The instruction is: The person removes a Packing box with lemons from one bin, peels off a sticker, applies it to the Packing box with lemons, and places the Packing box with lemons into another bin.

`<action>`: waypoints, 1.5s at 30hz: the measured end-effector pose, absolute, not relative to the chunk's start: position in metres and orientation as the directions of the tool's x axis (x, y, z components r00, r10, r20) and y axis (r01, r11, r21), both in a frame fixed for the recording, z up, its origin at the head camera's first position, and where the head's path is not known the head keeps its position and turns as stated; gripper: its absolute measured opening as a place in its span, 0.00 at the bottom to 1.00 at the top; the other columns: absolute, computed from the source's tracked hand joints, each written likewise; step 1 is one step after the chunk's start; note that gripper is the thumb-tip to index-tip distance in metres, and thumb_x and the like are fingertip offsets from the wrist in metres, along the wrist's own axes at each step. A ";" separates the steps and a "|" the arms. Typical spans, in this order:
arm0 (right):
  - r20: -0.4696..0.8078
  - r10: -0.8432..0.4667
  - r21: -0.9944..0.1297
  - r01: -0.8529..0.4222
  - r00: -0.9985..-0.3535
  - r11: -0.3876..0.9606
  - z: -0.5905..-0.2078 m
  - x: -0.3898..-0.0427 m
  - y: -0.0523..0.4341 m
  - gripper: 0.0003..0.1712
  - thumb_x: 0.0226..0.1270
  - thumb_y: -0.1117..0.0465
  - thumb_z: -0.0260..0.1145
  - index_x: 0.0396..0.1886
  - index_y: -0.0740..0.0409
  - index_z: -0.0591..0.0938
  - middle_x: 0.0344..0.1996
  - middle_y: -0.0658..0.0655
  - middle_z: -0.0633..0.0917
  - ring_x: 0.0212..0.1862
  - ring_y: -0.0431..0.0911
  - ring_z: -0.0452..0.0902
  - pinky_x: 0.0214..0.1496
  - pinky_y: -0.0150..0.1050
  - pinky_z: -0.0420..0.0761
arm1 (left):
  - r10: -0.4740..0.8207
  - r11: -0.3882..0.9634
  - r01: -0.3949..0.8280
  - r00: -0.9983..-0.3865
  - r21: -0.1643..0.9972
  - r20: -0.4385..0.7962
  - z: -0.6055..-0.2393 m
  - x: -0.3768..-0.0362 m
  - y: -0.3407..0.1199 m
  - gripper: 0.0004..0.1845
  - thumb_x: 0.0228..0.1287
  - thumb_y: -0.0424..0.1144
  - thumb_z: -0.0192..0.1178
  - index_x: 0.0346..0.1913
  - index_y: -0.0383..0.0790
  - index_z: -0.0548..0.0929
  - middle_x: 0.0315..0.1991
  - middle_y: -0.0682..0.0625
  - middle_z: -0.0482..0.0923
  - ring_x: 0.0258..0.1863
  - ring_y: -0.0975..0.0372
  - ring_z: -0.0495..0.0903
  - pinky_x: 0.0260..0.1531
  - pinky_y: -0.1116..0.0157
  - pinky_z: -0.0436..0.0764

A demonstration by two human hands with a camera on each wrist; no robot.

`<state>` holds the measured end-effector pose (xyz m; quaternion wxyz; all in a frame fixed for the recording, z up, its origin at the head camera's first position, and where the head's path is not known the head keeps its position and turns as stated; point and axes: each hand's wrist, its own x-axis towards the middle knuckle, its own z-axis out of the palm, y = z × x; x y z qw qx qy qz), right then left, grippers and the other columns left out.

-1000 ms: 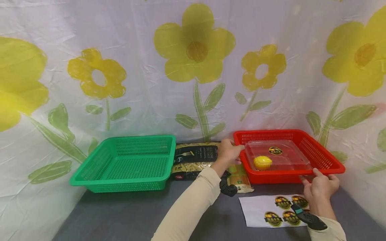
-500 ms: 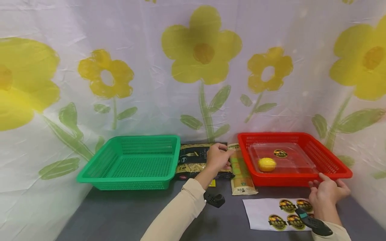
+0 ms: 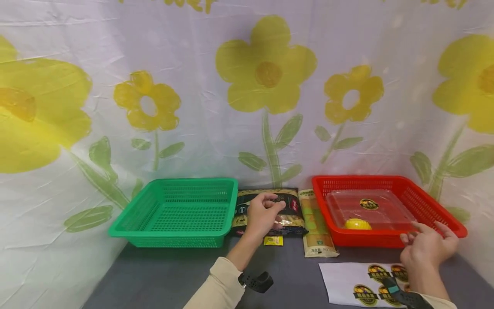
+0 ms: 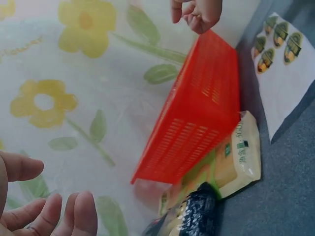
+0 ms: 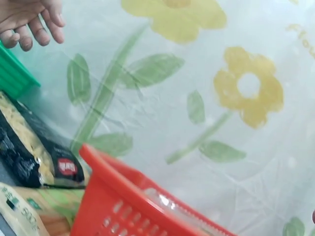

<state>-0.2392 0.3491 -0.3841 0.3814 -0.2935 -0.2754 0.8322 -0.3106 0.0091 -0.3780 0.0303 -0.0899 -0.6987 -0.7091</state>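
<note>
My left hand (image 3: 260, 216) hovers over the black and clear pasta bag (image 3: 293, 221), fingers loosely bent with nothing between them. At the front right corner of the red basket (image 3: 370, 240), my right hand (image 3: 426, 249) is held with fingers spread and relaxed, holding nothing. Inside that basket lies a clear plastic box (image 3: 390, 210) with a round black and gold sticker (image 3: 369, 204). A shiny yellow rounded thing (image 3: 357, 224), partly hidden by the front rim, shows by the box. In the left wrist view the left hand's fingers (image 4: 81, 211) are apart from everything.
A green basket (image 3: 173, 242) stands on the left. Between the baskets lie the pasta bag, a long green and tan packet (image 3: 318, 231) and a small yellow packet (image 3: 273, 240). A white sheet of round stickers (image 3: 339, 279) lies in front on the dark table (image 3: 185, 274). A flowered curtain hangs behind.
My left hand has come away from the red basket's left rim and moved left over the pasta bag. My right hand has drawn off the front rim. The head view has shifted.
</note>
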 end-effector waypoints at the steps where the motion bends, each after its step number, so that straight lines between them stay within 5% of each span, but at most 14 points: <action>1: -0.259 0.796 -0.678 -0.484 -0.548 -0.554 -0.383 -0.239 0.346 0.23 0.59 0.79 0.52 0.42 0.47 0.62 0.46 0.50 0.66 0.08 0.52 0.53 0.07 0.38 0.60 | 0.065 -0.012 0.180 -0.981 0.984 0.180 -0.378 -0.309 0.006 0.16 0.57 0.41 0.67 0.47 0.45 0.78 0.33 0.45 0.77 0.21 0.49 0.81 0.18 0.55 0.82; 12: -0.030 0.711 -0.633 -0.537 -0.703 -0.558 -0.372 -0.239 0.308 0.19 0.60 0.75 0.61 0.44 0.54 0.67 0.26 0.57 0.76 0.12 0.50 0.60 0.10 0.37 0.64 | -0.077 0.112 0.286 -0.952 0.952 0.295 -0.386 -0.288 -0.028 0.15 0.58 0.39 0.65 0.47 0.42 0.78 0.31 0.44 0.76 0.19 0.58 0.80 0.17 0.57 0.82; 22: 0.109 0.624 -0.642 -0.534 -0.774 -0.550 -0.364 -0.235 0.283 0.19 0.60 0.73 0.64 0.47 0.58 0.69 0.28 0.56 0.74 0.17 0.49 0.64 0.13 0.36 0.65 | -0.064 0.089 0.393 -0.915 0.915 0.399 -0.395 -0.280 -0.038 0.15 0.59 0.40 0.65 0.49 0.44 0.77 0.32 0.44 0.75 0.25 0.45 0.79 0.18 0.58 0.82; 29: 0.216 0.584 -0.707 -0.538 -0.782 -0.459 -0.357 -0.231 0.262 0.21 0.59 0.71 0.66 0.50 0.59 0.70 0.30 0.56 0.71 0.19 0.48 0.63 0.15 0.34 0.69 | -0.062 0.099 0.471 -0.876 0.876 0.478 -0.380 -0.262 -0.043 0.18 0.60 0.31 0.62 0.53 0.39 0.74 0.33 0.42 0.76 0.27 0.48 0.79 0.22 0.55 0.82; 35: 0.285 0.557 -0.806 -0.510 -0.780 -0.302 -0.355 -0.228 0.245 0.21 0.60 0.68 0.66 0.52 0.60 0.71 0.34 0.59 0.73 0.24 0.47 0.69 0.18 0.33 0.76 | -0.049 0.148 0.486 -0.866 0.861 0.497 -0.365 -0.247 -0.047 0.18 0.60 0.30 0.62 0.53 0.39 0.75 0.34 0.43 0.77 0.29 0.49 0.79 0.23 0.63 0.82; 45: 0.463 0.458 -0.806 -0.575 -0.759 -0.138 -0.350 -0.226 0.229 0.21 0.61 0.75 0.62 0.53 0.66 0.70 0.36 0.63 0.73 0.30 0.49 0.70 0.23 0.31 0.79 | -0.012 0.186 0.572 -0.812 0.799 0.584 -0.362 -0.244 -0.058 0.19 0.58 0.28 0.63 0.53 0.38 0.74 0.34 0.44 0.76 0.31 0.53 0.77 0.23 0.67 0.78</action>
